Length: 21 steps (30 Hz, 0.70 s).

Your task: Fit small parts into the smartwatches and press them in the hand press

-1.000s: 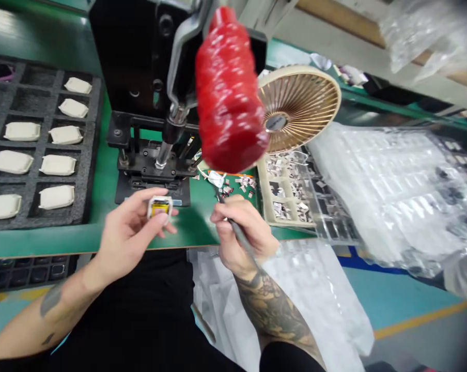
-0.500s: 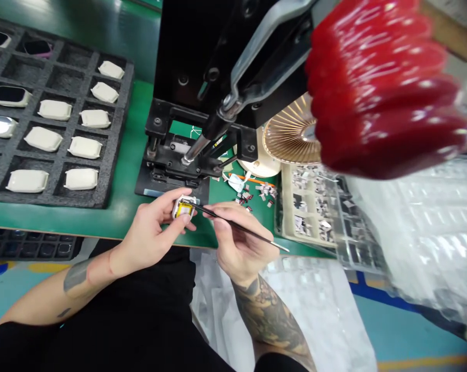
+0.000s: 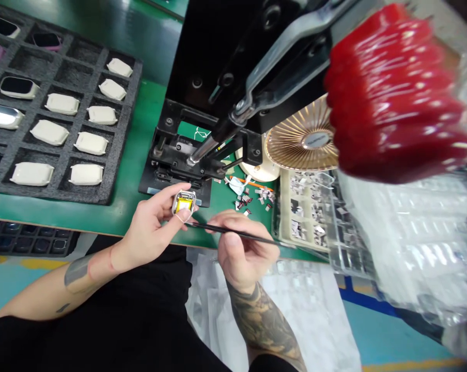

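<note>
You angle both forearms inward: left hand [image 3: 150,227] clenched on a small white-framed yellow cell [image 3: 184,203], right hand [image 3: 245,250] pinching a thin black stylus [image 3: 237,233], over the surface [image 3: 135,155] front edge.

No legible text or labels anywhere

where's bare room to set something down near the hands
Bare green bench shows between the foam tray and the press base, and along the tray's front edge. Crowded: the cut scraps right of the press, beside the beige tray.

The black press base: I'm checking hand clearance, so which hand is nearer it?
Left hand, at the front edge of the black press base; right hand farther off, to its right.
</note>
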Tool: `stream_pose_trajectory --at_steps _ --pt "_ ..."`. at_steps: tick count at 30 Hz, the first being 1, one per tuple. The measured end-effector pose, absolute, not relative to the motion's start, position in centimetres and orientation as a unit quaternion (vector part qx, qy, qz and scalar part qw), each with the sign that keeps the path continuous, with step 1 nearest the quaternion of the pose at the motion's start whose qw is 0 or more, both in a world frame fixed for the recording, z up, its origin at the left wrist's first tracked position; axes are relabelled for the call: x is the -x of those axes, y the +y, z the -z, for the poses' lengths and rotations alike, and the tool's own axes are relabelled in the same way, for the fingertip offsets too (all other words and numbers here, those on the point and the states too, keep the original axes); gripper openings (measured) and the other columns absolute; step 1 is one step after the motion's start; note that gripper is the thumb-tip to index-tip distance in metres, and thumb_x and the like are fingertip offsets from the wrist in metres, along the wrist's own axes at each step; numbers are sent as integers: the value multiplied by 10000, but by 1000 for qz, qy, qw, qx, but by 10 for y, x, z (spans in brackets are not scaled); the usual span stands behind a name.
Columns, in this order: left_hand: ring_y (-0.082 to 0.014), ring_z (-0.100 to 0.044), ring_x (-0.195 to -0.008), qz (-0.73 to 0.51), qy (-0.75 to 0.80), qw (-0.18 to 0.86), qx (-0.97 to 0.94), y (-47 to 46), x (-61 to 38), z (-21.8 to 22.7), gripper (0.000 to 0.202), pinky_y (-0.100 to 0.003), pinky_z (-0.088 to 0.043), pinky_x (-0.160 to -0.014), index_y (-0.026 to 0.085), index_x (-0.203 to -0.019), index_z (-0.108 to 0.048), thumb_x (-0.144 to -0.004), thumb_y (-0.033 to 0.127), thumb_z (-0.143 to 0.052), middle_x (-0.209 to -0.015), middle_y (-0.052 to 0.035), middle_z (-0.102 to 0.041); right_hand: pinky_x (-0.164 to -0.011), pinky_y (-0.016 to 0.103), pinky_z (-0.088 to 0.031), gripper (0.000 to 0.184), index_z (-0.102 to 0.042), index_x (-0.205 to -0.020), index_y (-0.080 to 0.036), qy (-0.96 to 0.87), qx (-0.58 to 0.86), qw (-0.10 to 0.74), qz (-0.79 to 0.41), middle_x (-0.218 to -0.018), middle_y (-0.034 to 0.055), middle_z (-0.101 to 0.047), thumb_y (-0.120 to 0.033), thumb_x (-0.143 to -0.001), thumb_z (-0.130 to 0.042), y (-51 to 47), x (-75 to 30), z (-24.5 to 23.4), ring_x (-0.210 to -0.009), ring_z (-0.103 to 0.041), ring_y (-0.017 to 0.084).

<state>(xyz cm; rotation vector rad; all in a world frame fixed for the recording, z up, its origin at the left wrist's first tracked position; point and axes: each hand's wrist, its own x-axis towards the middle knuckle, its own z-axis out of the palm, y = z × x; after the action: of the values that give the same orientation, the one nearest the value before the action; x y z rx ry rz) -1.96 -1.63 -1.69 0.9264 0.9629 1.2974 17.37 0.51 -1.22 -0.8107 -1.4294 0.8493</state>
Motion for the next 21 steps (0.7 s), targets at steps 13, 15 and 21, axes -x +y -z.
stream_pose_trajectory --at_steps 13,15,21 --pt "-284 -906 -923 -563 409 641 -324 -11 30 11 531 -355 -754 -781 177 -1488 -718 -1063 468 -843 -1162 -151 -899 -522 294 -561 249 -675 -943 -240 -563 345 597 -455 -738 4 -717 -441 -1039 -787 7 -197 2 -590 -689 173" --pt "-276 -903 -944 -551 426 634 -335 -12 31 12 516 -347 -750 -789 195 -1490 -717 -1052 426 -863 -1169 -138 -899 -475 283 -491 323 -595 -848 -253 -597 307 586 -454 -597 -45 -599 -444 -1027 -785 11 -238 -18 -480 -576 154" --pt "-284 -892 -984 -489 462 601 -432 -16 32 12 587 -388 -747 -823 246 -1579 -659 -1066 472 -830 -1194 -114 -894 -607 357 -537 264 -712 -909 -234 -488 527 693 56 -751 -2 -682 -457 -983 -832 42 -366 -55 -595 -636 179"
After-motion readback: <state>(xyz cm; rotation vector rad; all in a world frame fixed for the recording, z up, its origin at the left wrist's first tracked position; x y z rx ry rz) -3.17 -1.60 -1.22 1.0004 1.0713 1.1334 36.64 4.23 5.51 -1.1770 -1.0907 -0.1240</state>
